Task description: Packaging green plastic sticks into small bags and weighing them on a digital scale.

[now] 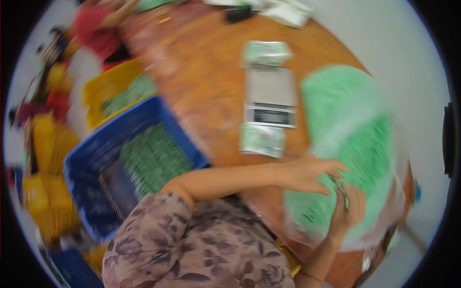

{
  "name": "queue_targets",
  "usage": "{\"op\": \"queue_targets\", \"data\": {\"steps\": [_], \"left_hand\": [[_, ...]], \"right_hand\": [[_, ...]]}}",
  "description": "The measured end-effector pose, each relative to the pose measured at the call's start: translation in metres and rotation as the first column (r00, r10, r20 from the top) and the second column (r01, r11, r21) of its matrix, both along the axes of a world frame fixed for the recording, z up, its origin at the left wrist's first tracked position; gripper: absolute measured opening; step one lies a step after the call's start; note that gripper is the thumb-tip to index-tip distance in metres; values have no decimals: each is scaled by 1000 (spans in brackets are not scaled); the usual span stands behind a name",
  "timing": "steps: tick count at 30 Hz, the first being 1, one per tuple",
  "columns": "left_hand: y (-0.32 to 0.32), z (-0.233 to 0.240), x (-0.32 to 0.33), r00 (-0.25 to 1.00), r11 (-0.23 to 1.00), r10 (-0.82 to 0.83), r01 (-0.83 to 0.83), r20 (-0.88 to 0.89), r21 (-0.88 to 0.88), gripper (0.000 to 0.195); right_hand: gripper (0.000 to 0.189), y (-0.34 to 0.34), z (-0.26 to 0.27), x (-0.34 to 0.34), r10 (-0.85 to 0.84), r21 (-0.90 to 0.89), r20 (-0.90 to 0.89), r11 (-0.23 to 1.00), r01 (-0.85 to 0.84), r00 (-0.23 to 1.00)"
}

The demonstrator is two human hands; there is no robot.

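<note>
A large clear plastic bag full of small green items [360, 151] lies on the right of the wooden table. Over its near part, my right hand [348, 207] pinches a small green piece [340, 187] between thumb and fingers. My left hand [313, 176] reaches across to it with thumb and fingers apart, close to the same piece; blur hides whether they touch. Beyond my left hand lies a green-and-white packet [263, 140], next to a digital scale [272, 95]. A second such packet [267, 53] lies at the scale's far end.
A blue crate [84, 187] with green packets [155, 158] stands at the table's left edge, beside a yellow crate [108, 86] with green items. A person in a red top [99, 32] is at the far left. White packs [288, 12] and a black object [238, 13] lie at the far edge.
</note>
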State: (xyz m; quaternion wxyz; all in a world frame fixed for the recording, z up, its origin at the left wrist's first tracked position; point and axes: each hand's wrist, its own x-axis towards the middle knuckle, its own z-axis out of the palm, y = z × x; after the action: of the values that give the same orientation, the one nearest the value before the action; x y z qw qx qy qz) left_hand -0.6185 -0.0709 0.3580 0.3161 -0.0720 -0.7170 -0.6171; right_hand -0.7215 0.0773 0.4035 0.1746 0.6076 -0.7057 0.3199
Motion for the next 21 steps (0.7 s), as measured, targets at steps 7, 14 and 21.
{"op": "queue_targets", "data": {"steps": [7,14,21], "left_hand": [[-68,-41,254,486,555,831,-678,272,-483,29],[-2,-254,516,-647,-267,657,-679,387,-684,24],[104,-371,614,-505,157,482,-754,716,-638,43]], "right_hand": [[33,-60,-2,65,517,-144,143,855,-499,844],[22,-56,-28,52,393,152,204,892,-426,897],[14,-32,-8,38,-61,42,466,998,46,883]]}}
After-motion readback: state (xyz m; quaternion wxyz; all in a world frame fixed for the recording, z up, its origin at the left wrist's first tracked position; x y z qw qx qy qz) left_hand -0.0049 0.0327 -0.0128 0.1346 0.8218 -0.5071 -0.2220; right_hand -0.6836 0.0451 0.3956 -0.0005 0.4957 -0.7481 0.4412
